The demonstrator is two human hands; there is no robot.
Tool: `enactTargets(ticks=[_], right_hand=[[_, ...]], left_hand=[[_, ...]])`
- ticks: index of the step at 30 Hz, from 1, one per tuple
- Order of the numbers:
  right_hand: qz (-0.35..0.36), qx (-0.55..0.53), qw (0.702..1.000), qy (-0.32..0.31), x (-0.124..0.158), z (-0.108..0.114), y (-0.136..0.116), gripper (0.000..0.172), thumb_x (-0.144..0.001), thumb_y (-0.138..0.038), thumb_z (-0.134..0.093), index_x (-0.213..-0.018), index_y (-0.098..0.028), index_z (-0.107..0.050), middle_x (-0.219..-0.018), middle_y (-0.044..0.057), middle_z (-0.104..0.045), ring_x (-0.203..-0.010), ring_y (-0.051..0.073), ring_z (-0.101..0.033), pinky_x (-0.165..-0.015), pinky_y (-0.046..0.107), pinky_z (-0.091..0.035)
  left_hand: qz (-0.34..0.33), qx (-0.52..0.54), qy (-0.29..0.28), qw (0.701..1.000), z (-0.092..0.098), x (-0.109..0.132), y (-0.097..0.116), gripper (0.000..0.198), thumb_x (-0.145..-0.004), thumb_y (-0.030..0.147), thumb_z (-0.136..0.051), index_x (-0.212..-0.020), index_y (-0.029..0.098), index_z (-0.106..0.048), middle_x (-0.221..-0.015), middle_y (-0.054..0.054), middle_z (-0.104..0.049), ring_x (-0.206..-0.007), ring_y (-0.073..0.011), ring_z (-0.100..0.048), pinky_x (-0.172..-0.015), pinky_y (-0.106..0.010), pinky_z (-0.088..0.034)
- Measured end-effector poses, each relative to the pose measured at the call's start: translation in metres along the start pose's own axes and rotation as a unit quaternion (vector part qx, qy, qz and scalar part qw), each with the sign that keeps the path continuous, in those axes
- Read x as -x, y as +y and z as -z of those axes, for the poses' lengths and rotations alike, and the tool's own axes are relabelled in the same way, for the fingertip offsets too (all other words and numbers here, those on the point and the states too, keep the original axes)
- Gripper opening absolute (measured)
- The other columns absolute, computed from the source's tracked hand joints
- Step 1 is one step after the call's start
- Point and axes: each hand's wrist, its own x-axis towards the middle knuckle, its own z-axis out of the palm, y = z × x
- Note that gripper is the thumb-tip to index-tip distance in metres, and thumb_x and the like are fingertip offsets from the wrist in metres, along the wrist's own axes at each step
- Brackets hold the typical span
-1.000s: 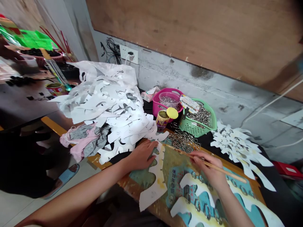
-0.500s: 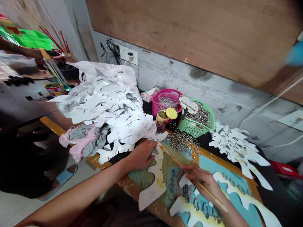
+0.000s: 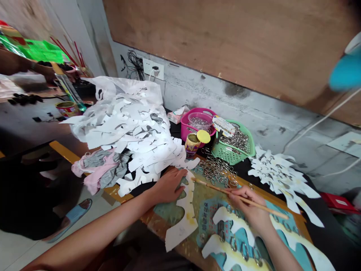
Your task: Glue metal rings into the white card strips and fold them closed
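Note:
My left hand [image 3: 167,185] lies flat on a white paper cut-out strip [image 3: 184,214], holding it against a paint-stained board [image 3: 180,222]. My right hand [image 3: 249,205] grips a thin wooden stick [image 3: 214,187], whose tip points left towards that strip, close to my left fingertips. Below my right hand, more white paper strips [image 3: 231,222] with yellow smears carry rows of metal rings [image 3: 244,251]. A loose heap of metal rings [image 3: 216,170] lies just beyond my right hand.
A green basket of rings [image 3: 232,146], a pink basket [image 3: 196,124] and a yellow-lidded can [image 3: 193,145] stand behind the board. A large heap of white cut-outs [image 3: 121,128] lies left, another [image 3: 282,177] right. A co-worker's hand [image 3: 47,71] shows at upper left.
My right hand has moved up and turned, swinging the stick's far end from pointing down towards me to pointing right. A blurred blue object has moved further into view at upper right.

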Motion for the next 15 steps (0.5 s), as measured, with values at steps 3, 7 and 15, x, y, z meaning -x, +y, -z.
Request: enactTargets(ticks=[3, 7, 15], right_hand=[[0.028, 0.017, 0.991, 0.133, -0.009, -0.001, -0.015, 0.022, -0.078, -0.038, -0.078, -0.079, -0.018, -0.067, -0.087, 0.008, -0.074, -0.071, 0.02, -0.068, -0.06, 0.027, -0.056], [0.109, -0.055, 0.964, 0.236, -0.031, -0.005, -0.065, 0.023, -0.08, -0.04, -0.075, -0.079, -0.019, -0.065, -0.07, 0.003, -0.069, -0.063, 0.02, -0.068, -0.066, 0.032, -0.058], [0.247, 0.204, 0.934, 0.159, -0.114, -0.055, -0.137, 0.034, -0.09, -0.043, -0.061, -0.065, -0.02, -0.056, -0.054, -0.001, -0.055, -0.048, 0.012, -0.047, -0.046, 0.024, -0.035]], left_hand=[[0.004, -0.002, -0.005, 1.0, -0.001, 0.001, -0.001, 0.043, -0.086, 0.023, -0.054, -0.125, 0.019, -0.039, -0.122, -0.013, -0.057, -0.114, -0.0302, -0.053, -0.097, -0.045, -0.045], [0.008, 0.0, -0.004, 1.0, -0.002, 0.003, -0.002, 0.045, -0.083, 0.022, -0.055, -0.125, 0.02, -0.04, -0.119, -0.012, -0.058, -0.111, -0.0308, -0.054, -0.094, -0.046, -0.046], [0.015, -0.001, 0.01, 1.0, -0.002, 0.004, -0.002, 0.051, -0.081, 0.022, -0.057, -0.127, 0.023, -0.036, -0.117, -0.012, -0.058, -0.11, -0.032, -0.053, -0.092, -0.048, -0.046]])
